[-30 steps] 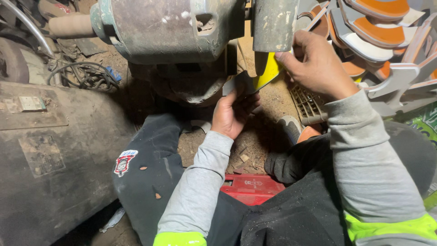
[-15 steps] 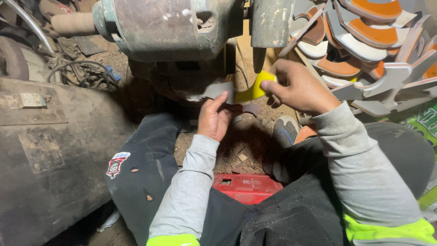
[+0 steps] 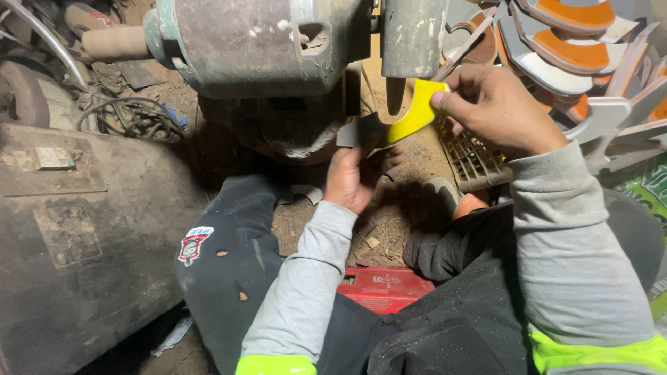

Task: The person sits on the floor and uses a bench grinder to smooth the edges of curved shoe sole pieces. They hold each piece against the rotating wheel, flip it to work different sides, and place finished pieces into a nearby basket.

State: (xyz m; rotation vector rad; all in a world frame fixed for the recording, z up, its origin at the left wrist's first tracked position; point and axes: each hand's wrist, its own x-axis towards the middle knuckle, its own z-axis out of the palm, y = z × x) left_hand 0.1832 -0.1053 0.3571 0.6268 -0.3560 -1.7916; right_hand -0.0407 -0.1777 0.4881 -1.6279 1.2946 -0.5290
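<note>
Pinching a yellow curved piece (image 3: 417, 111), the right hand (image 3: 497, 107) and left hand (image 3: 354, 173) grip it under the grey motor (image 3: 257, 42).

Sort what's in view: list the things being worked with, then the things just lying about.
In use: yellow curved piece, held by right hand and left hand under the grinding machine.

Lying about: stacked orange-and-grey cut pieces, red case, plastic grille, coiled cable.

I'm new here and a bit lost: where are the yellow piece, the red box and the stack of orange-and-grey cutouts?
yellow piece (image 3: 415, 111), head view, middle of its yellow face.
red box (image 3: 384, 287), head view, its top.
stack of orange-and-grey cutouts (image 3: 566, 48), head view, an orange face.
</note>
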